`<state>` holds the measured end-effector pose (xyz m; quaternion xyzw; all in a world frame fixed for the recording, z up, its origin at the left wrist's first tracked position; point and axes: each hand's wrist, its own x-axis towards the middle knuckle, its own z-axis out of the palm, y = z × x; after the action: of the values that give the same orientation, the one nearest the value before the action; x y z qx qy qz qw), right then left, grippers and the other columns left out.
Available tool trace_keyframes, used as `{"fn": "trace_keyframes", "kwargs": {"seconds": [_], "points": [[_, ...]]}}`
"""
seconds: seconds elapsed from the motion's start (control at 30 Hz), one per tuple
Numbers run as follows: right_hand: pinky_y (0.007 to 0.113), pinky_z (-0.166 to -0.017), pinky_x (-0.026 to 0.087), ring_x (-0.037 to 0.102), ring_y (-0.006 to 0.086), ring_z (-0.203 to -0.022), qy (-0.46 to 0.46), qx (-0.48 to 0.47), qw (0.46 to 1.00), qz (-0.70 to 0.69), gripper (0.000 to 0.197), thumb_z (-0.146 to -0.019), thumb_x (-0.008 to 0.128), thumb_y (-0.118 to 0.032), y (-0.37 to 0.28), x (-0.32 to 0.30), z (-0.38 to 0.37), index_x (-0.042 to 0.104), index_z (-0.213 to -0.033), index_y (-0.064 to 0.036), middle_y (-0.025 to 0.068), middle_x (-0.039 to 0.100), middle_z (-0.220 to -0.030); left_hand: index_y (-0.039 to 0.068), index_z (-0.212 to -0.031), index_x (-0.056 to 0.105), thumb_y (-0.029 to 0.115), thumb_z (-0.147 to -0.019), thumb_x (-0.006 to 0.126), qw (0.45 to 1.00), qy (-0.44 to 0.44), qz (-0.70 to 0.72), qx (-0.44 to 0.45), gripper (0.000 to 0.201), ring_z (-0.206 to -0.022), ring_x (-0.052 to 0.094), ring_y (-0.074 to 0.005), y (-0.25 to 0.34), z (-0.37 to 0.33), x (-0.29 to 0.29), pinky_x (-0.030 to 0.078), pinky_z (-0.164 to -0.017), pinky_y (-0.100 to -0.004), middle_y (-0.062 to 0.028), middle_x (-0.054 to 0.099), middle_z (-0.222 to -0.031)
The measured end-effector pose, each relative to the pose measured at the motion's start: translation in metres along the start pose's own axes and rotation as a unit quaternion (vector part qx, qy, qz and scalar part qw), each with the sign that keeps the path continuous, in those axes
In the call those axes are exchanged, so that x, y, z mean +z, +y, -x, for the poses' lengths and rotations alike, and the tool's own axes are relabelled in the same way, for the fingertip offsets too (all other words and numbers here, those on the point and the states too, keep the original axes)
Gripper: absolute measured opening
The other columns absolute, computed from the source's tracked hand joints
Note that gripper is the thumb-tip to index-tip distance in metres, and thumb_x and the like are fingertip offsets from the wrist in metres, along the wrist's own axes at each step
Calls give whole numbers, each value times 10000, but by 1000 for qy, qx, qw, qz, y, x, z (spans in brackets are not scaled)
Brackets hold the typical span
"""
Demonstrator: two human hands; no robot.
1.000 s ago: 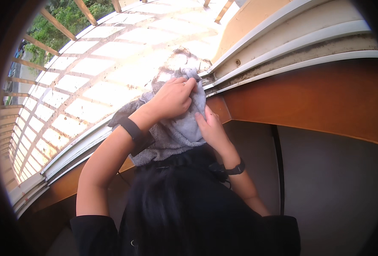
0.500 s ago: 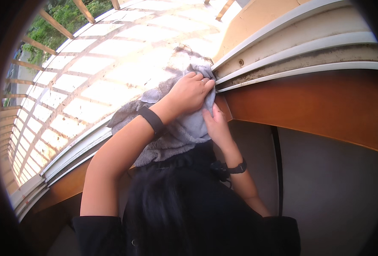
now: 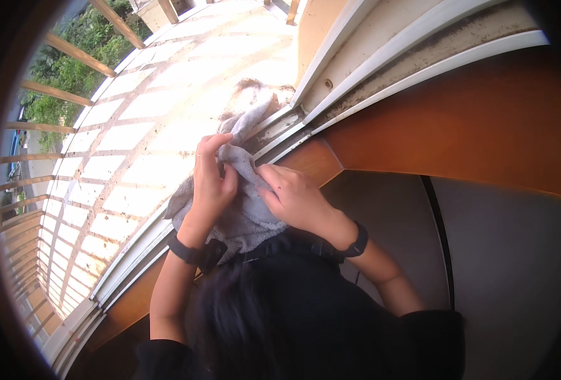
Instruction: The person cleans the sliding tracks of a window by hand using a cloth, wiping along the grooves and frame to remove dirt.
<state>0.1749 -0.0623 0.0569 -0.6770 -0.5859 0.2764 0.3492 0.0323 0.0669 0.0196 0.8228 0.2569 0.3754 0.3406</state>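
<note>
A grey cloth (image 3: 245, 206) hangs bunched over the window track (image 3: 280, 140), its far end lying on the sunlit ledge outside. My left hand (image 3: 212, 171) is closed round a twisted fold of it, thumb and fingers curled together. Just to the right, my right hand (image 3: 296, 193) pinches the same cloth between thumb and fingers. Dirt shows in the bare stretch of track beyond the cloth. Both wrists wear dark bands.
White window frame rails (image 3: 407, 63) with grime rise at the right, above a brown wooden sill (image 3: 457, 126). Outside lies a pale ledge (image 3: 141, 142) striped with shadow, edged by bars (image 3: 81, 54) with greenery behind. A grey panel (image 3: 508, 272) stands below the sill.
My left hand has come back and left from the track corner, gathering the cloth into a twist. My right hand has shifted left onto it. The view has turned, and the track corner is uncovered.
</note>
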Motion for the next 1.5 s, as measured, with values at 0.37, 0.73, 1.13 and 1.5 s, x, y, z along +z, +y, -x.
{"fn": "trace_keyframes", "kwargs": {"seconds": [0.37,0.73,1.13,1.5], "points": [[476,-706,496,623,412,-849,-66,-95,991,-74,158,-910,639,-122,-12,24,-9,545,-983,-18,192,612,-871,43,-1001,617,-123,-765,631,986,-63,-153,-17,289,-944,601,-347,-14,2,-61,510,-783,-400,-161,530,-1075],[495,-675,471,597,472,-815,60,31,988,-143,226,-987,590,-181,18,10,24,502,-920,16,245,608,-822,91,-1200,579,-15,-817,581,912,-368,-121,136,397,-1175,601,-364,-9,-68,8,483,-977,-441,-139,615,-1308],[500,-711,492,609,491,-862,79,86,979,-169,208,-993,570,-183,22,20,21,519,-968,18,264,632,-866,78,-1236,586,109,-854,570,805,-470,-176,318,384,-1226,571,-264,-20,-95,20,410,-1039,-398,-101,649,-1236],[497,-727,500,618,482,-870,101,57,975,-189,189,-984,573,-173,23,22,18,539,-998,12,260,644,-890,60,-1079,580,116,-848,555,814,-480,-153,289,240,-1010,627,-306,-35,-93,24,487,-894,-384,-110,651,-1045]]}}
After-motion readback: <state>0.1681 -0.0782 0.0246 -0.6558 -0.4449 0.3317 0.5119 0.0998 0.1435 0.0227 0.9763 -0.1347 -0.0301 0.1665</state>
